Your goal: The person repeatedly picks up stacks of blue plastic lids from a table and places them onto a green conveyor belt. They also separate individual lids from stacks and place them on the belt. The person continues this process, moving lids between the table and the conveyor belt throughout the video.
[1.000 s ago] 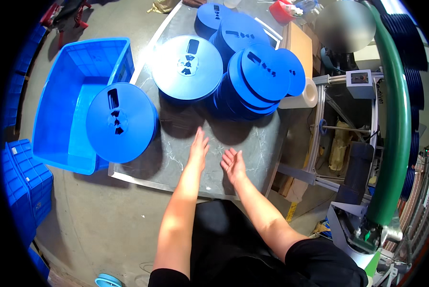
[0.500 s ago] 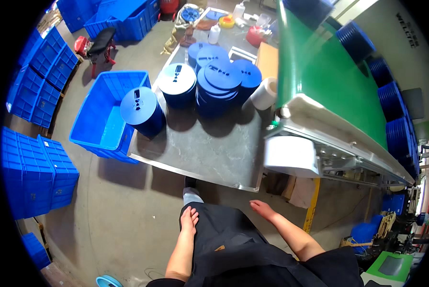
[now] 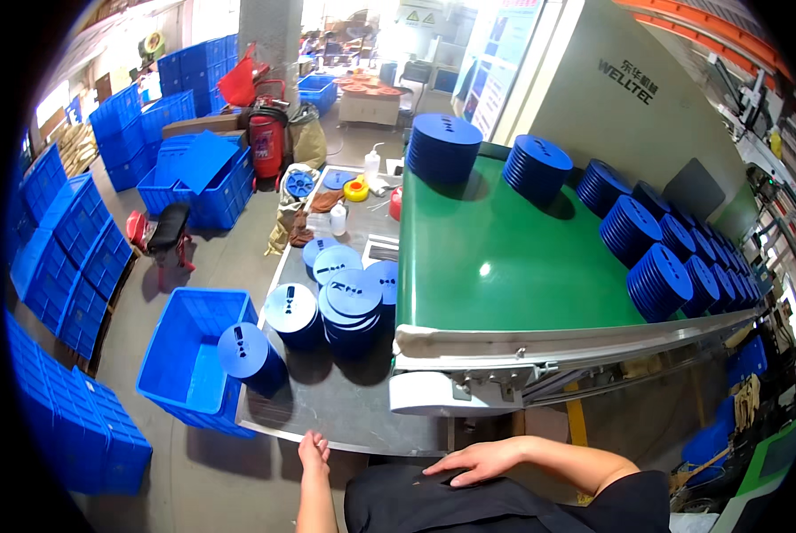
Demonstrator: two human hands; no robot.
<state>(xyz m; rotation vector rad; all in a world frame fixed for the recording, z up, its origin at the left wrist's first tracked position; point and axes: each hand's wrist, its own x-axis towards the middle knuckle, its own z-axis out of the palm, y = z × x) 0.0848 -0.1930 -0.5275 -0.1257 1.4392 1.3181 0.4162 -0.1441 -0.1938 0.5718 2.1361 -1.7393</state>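
My left hand (image 3: 314,451) is at the front edge of the grey metal-topped table (image 3: 327,416), fingers loosely bent and holding nothing that shows. To its right, my right hand (image 3: 476,464) hovers over or rests on the front of my black clothing, palm down, fingers stretched out and empty. On the table stand several stacks of round blue discs with cut-outs. Nearest my left hand is a blue stack (image 3: 251,358) at the left table edge. A stack with a paler top (image 3: 291,307) and a taller stack with shifted upper discs (image 3: 352,306) stand behind it.
A green conveyor belt (image 3: 496,258) bears many blue disc stacks (image 3: 660,282). A blue crate (image 3: 194,355) stands left of the table. Bottles (image 3: 338,218), yellow tape (image 3: 356,187), a black-seated stool (image 3: 167,228), piled blue crates (image 3: 78,266) and a red fire extinguisher (image 3: 266,142) lie farther off.
The view has tilted up and swung right, bringing in more of the belt and its stacks. My left hand has risen to the table edge; my right hand has come in across my front.
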